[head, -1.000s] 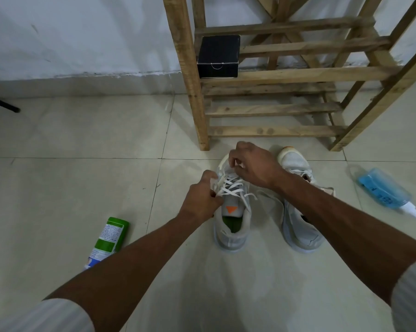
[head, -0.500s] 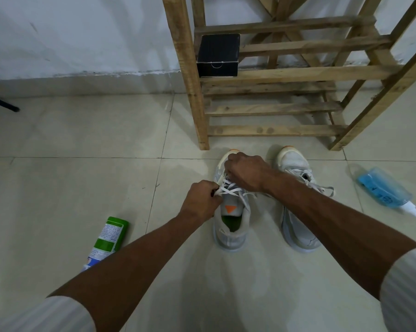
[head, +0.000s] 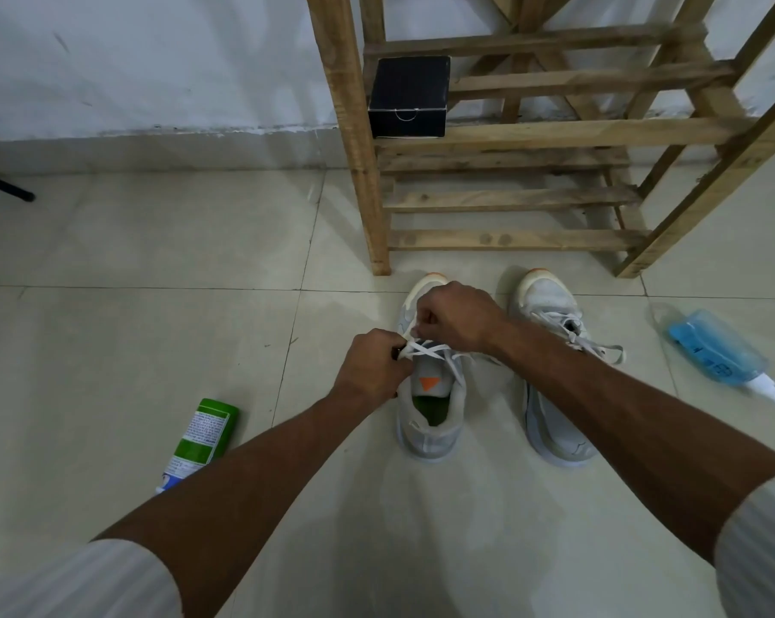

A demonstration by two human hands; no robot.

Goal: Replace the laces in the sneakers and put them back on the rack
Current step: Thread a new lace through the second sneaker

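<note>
Rack (head: pixel 510 136): top and right side cut off by the frame edges.
Laces (head: pixel 434 347): toe-end crossings hidden under the left hand (head: pixel 372 370) and right hand (head: pixel 455 316).
Sneaker 2 (head: pixel 550 305): middle hidden behind the right forearm (head: pixel 599 403).
Green bottle (head: pixel 205 434): near end behind the left forearm (head: pixel 252 483); print too small to read.
Black rod (head: pixel 2 189): cut off at the left edge.

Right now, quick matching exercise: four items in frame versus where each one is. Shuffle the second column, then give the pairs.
Items
1. black box
2. green bottle
3. blue spray bottle
4. sneaker with the orange tongue tag

Places
A. lying on the floor, far right
B. left hand and right hand pinch its lace
C. on a shelf of the wooden rack
D. lying on the floor, far left

Pairs: 1-C, 2-D, 3-A, 4-B
</note>
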